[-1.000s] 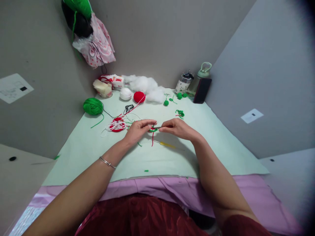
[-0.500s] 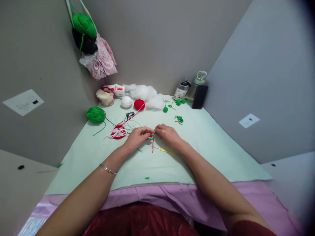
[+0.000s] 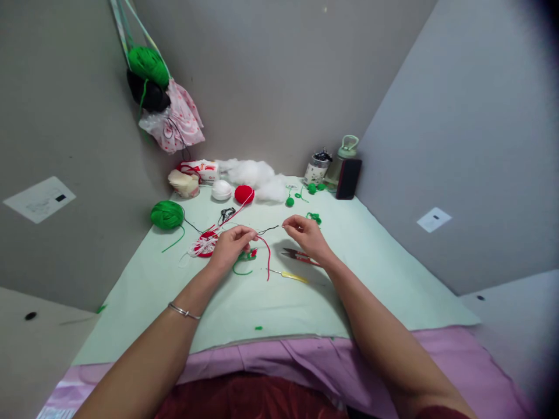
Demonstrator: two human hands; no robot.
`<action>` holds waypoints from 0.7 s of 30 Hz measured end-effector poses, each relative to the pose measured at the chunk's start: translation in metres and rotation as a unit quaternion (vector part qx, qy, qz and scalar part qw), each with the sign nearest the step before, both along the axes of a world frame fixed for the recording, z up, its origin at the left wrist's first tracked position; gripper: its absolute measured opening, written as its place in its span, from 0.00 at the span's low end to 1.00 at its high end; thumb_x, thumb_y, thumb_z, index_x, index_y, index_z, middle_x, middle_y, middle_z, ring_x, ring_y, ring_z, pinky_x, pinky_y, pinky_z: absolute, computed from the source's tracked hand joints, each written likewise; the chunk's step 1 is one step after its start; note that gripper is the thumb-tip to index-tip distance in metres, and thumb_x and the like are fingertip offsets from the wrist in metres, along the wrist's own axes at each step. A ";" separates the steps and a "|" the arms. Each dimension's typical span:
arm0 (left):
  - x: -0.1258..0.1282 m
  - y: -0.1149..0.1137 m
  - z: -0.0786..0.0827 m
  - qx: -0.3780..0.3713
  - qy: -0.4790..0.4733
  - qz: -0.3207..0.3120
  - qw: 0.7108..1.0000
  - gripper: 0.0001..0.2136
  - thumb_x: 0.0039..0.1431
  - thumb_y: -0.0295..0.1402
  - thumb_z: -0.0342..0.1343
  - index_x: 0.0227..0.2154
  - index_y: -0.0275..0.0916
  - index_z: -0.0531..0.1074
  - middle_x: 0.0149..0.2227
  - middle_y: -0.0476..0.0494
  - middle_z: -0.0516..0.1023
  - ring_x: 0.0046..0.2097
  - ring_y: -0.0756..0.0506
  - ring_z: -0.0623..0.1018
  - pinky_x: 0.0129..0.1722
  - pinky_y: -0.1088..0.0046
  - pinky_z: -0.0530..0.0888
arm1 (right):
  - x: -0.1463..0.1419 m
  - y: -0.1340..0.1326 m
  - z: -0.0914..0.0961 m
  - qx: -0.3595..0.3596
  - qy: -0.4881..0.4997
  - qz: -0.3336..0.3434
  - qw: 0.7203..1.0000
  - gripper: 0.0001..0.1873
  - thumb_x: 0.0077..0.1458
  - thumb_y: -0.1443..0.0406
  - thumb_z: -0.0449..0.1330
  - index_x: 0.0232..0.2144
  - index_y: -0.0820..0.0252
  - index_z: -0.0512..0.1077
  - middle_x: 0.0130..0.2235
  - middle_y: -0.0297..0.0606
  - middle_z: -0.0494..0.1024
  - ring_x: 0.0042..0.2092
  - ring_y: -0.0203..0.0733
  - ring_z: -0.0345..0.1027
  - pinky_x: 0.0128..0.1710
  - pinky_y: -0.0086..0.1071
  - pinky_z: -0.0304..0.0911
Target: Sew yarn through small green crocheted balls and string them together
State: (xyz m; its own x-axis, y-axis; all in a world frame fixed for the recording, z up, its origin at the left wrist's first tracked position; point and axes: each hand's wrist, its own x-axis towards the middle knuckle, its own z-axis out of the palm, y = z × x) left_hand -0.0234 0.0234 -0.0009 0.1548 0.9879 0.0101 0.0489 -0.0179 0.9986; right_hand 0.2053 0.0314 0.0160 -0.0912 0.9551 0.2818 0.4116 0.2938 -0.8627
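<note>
My left hand (image 3: 233, 247) is closed in a pinch on a small crocheted piece (image 3: 250, 255) in green, red and white, partly hidden under the fingers. A red yarn tail (image 3: 269, 256) curves down from its fingertips and a green tail (image 3: 241, 272) lies below. Black thread (image 3: 267, 230) stretches from the left fingertips toward my right hand (image 3: 305, 235), whose thumb and forefinger are pinched together at its end. A thin pale bit at that pinch is too small to name. Thread snips (image 3: 299, 256) with red handles lie under the right hand, and a yellow-handled crochet hook (image 3: 293, 276) lies nearer me.
Farther left are a green yarn ball (image 3: 167, 215), a red disc wound with white yarn (image 3: 205, 244) and a black thread bundle (image 3: 227, 215). White and red yarn balls (image 3: 244, 194), stuffing (image 3: 253, 173), a phone (image 3: 349, 179) and a bottle (image 3: 348, 148) stand at the back.
My hands have moved apart, with the left drawn leftward holding the crocheted piece. Black thread now spans the gap between them. The snips have come into view beneath my right hand.
</note>
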 end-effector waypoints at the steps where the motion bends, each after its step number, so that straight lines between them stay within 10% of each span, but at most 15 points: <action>1: 0.000 0.000 -0.001 -0.005 -0.013 -0.001 1.000 0.19 0.49 0.49 0.66 0.32 0.37 0.78 0.33 0.44 0.81 0.26 0.51 0.71 0.28 0.73 0.70 | -0.001 0.000 0.003 -0.010 0.042 -0.003 0.999 0.08 0.52 0.61 0.62 0.30 0.60 0.75 0.28 0.32 0.73 0.29 0.34 0.62 0.32 0.31 0.60; 15: 0.008 -0.008 -0.002 -0.044 -0.091 -0.070 0.992 0.22 0.56 0.45 0.64 0.49 0.39 0.72 0.35 0.45 0.81 0.31 0.49 0.78 0.36 0.71 0.76 | -0.003 -0.006 0.019 -0.146 0.389 0.036 0.909 0.23 0.41 0.53 0.76 0.31 0.59 0.72 0.38 0.38 0.82 0.27 0.29 0.67 0.25 0.25 0.64; 21: -0.016 -0.006 0.041 0.114 0.207 -0.086 0.968 0.11 0.61 0.43 0.57 0.38 0.44 0.80 0.36 0.44 0.82 0.38 0.43 0.80 0.41 0.67 0.75 | -0.004 -0.007 0.022 -0.163 0.406 0.038 0.898 0.23 0.41 0.53 0.76 0.29 0.60 0.70 0.24 0.27 0.72 0.20 0.25 0.57 0.19 0.22 0.52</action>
